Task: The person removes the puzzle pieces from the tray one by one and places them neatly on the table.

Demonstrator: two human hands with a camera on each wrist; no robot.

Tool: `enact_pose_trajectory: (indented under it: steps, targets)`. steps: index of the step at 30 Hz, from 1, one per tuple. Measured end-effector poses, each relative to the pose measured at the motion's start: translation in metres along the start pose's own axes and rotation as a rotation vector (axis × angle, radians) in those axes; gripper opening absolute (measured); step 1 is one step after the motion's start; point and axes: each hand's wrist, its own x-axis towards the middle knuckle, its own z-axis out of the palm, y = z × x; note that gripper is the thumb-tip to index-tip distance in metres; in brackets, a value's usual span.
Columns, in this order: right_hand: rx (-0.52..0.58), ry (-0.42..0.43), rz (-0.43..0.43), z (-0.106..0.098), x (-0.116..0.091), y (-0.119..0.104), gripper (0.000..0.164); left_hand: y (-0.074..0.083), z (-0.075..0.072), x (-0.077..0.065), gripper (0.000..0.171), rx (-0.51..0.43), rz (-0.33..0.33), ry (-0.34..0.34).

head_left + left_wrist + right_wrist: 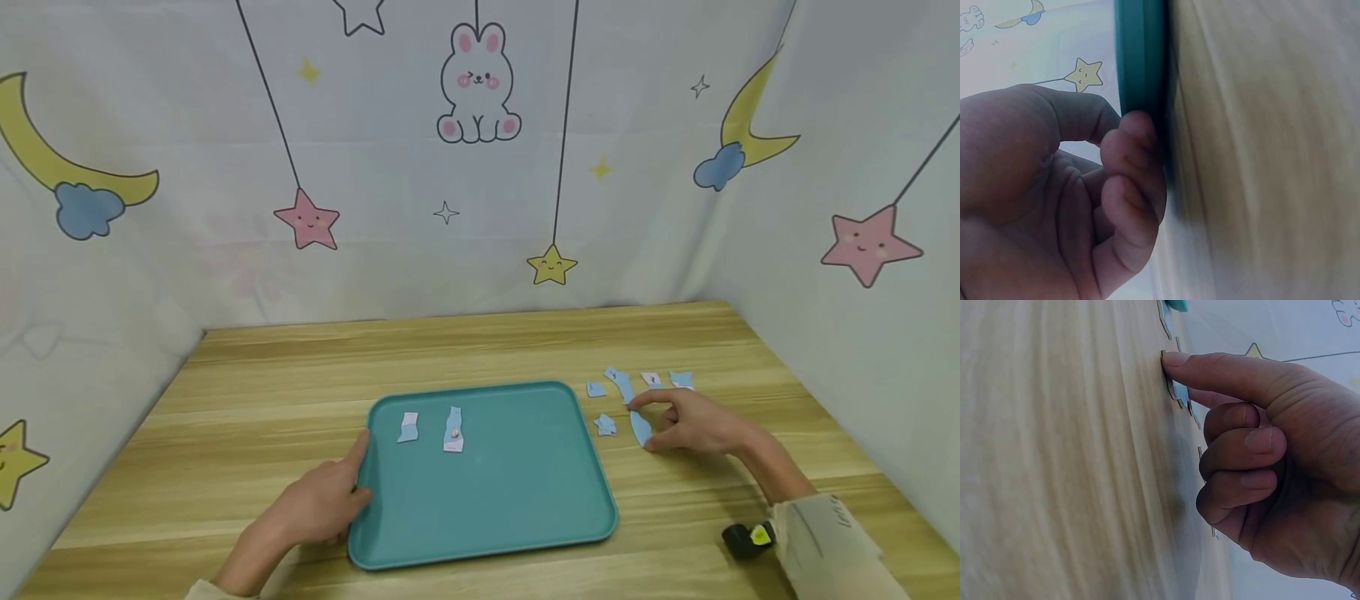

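Note:
At the left rim of the teal tray [525, 500], my left hand [322, 500] holds the edge, its index finger along the rim. In the left wrist view its curled fingertips [1138, 128] meet the tray's side [1141, 56]. To the right of the tray, my right hand [693, 423] pinches a curved light-blue puzzle piece [641, 427] at its two ends, thumb and index finger down by the tabletop. The right wrist view shows the thumb on the thin piece [1180, 392] and the other fingers curled in. Two pieces lie in the tray: a small one [408, 427] and a longer one [453, 423].
Several more blue and white pieces lie around the right hand, including a square one [596, 389], a cluster [605, 425] and a long one [619, 383]. A black object with a yellow label [748, 540] is at the right sleeve. Printed curtains [390, 167] enclose the wooden table [225, 417].

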Motion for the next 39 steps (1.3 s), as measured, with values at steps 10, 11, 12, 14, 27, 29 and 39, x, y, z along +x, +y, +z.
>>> enact_pose_trajectory:
  steps: [10,11,12,14,27,29,39]
  targets:
    - [0.035,0.059,0.007,-0.006,-0.001,-0.011,0.059,0.0,0.0,-0.001,0.081,0.002,0.003,0.002]
    - [0.031,0.057,0.002,-0.006,0.0,-0.014,0.059,0.0,0.0,-0.001,0.081,0.001,0.002,0.002]
    - [0.032,0.055,0.002,-0.005,0.001,-0.016,0.059,0.0,0.0,0.0,0.081,-0.001,0.0,0.002]
    - [0.037,0.05,-0.005,-0.003,0.003,-0.021,0.059,0.0,0.001,0.0,0.082,-0.005,-0.002,0.001]
    - [0.01,0.054,-0.071,0.023,0.03,-0.053,0.056,0.0,0.001,0.001,0.082,-0.003,-0.001,0.003]
    - [0.011,0.041,-0.086,0.027,0.034,-0.058,0.055,0.0,0.001,0.0,0.082,-0.002,0.001,0.003]
    - [-0.004,0.009,-0.107,0.044,0.055,-0.076,0.061,0.0,0.0,0.0,0.082,-0.007,0.0,-0.006]
